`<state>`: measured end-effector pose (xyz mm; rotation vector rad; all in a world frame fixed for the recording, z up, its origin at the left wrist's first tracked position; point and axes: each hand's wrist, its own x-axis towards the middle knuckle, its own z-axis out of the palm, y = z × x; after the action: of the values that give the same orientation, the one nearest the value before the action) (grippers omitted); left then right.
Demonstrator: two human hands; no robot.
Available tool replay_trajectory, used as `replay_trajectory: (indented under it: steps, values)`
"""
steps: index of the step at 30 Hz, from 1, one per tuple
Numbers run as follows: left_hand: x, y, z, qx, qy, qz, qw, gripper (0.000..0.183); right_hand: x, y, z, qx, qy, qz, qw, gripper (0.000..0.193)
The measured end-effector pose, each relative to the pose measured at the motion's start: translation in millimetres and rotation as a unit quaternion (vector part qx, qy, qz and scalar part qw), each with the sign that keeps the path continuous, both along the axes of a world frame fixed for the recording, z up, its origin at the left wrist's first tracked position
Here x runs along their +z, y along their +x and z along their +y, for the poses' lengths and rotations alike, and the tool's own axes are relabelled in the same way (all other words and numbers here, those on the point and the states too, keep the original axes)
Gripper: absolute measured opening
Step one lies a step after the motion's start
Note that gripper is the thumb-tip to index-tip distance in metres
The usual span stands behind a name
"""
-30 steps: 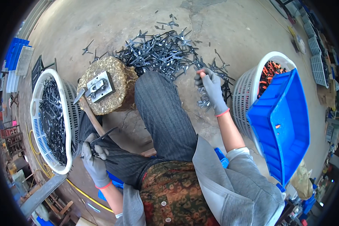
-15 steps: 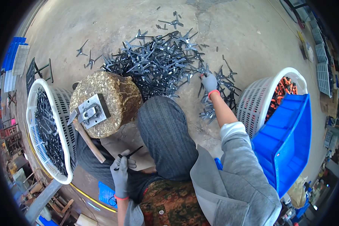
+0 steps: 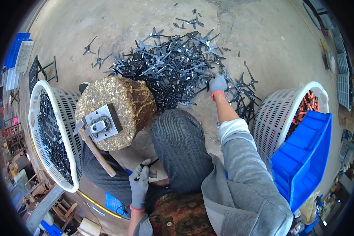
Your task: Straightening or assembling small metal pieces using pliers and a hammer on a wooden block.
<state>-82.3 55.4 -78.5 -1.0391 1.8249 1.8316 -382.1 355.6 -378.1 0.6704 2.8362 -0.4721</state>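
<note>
Two hands in grey gloves with red cuffs are at work, well apart. The left hand [image 3: 139, 188] is low in the view, beside the person's bent knee [image 3: 181, 145], with thumb and fingers closed around a slim black piece [image 3: 154, 162], whose tip pokes out to the upper right. The right hand [image 3: 217, 83] reaches out over the floor [image 3: 259, 39] to the right edge of a large pile of dark, plier-like pieces [image 3: 169, 59]. Its fingertips are hidden behind the back of the glove, so I cannot tell whether they are open or gripping anything. Just right of that hand is a looser scatter of similar dark pieces [image 3: 246, 92], also on the floor.

Left of the knee stands a thick stump [image 3: 141, 100], its speckled top bearing a metal block [image 3: 113, 116] near the middle. By the block's left corner is the head of a hammer [image 3: 96, 153], its wooden handle slanting down past the near edge of the stump top, above the person's left leg.

Farther left, a white basket [image 3: 72, 151] is tilted and heaped with black pieces [image 3: 51, 135]. On the right, another white slatted basket [image 3: 269, 118] holds orange and black pieces [image 3: 308, 104]; a blue bin [image 3: 303, 157] lies tilted against the near side of its rim.
</note>
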Motion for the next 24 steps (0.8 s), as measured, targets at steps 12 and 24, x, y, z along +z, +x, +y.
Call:
replay_trajectory:
  steps: [12,24]
  values:
    - [40,28,-14,0.159,-0.024,0.093,0.983,0.036,46,109,6,-0.051,-0.444,-0.029,0.894,0.015]
    - [77,26,-23,0.274,0.158,0.254,0.914,0.048,376,208,-65,0.124,-0.586,0.143,0.788,0.016]
